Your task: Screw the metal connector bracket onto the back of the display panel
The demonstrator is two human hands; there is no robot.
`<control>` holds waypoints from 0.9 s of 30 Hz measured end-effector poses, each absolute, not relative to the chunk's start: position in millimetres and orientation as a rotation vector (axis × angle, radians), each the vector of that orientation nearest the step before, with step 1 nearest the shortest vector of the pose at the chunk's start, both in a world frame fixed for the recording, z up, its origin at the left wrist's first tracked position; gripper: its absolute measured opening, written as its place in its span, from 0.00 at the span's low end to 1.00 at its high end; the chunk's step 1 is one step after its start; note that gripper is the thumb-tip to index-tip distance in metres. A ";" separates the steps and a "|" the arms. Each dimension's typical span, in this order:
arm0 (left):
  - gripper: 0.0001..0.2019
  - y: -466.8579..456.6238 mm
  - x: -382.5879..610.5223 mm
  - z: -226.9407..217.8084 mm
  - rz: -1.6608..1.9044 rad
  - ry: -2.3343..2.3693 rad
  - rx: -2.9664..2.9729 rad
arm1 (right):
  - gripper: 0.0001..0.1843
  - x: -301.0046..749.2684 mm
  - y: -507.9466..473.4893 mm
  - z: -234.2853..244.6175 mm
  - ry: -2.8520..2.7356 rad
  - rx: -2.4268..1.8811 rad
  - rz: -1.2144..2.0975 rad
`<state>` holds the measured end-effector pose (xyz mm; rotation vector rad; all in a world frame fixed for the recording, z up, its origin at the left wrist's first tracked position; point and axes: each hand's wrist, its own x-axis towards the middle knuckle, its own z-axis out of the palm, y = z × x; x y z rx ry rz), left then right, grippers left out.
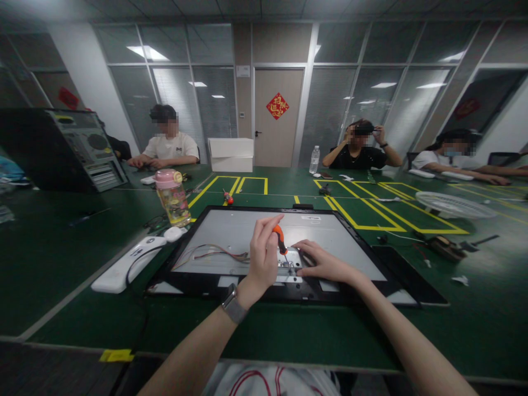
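Observation:
A flat monitor panel (231,231) with a black frame and grey metal back lies face down in front of me. My left hand (264,250) is closed around the orange and black handle of a screwdriver (280,239). The screwdriver leans, its shaft pointing down at a small silver metal bracket (294,257) near the panel's front middle; I cannot make out the screw under the tip. Just right of the bracket rests my right hand (324,263), fingers and thumb apart, the fingertips at its edge. Thin coloured wires (218,252) run across the panel left of the bracket.
Left of the panel are a white power strip (127,264), a pink-lidded bottle (170,195) and a black computer case (61,148). A dark flat piece (406,275) and a brown tool pouch (445,247) lie right. Several people sit across the green table (264,335).

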<state>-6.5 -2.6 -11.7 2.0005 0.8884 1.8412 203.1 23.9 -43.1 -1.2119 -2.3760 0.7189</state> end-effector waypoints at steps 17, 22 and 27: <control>0.17 -3.2 -6.2 -12.2 1.815 0.913 2.009 | 0.34 203.5 25.7 -44.9 -2.384 -1.174 0.705; 0.18 2.0 -6.2 -14.8 1.780 0.900 1.955 | 0.35 204.5 25.0 -44.7 -2.375 -1.193 0.731; 0.14 1.0 -4.6 -9.3 1.797 0.954 1.992 | 0.35 205.2 25.8 -46.4 -2.375 -1.177 0.721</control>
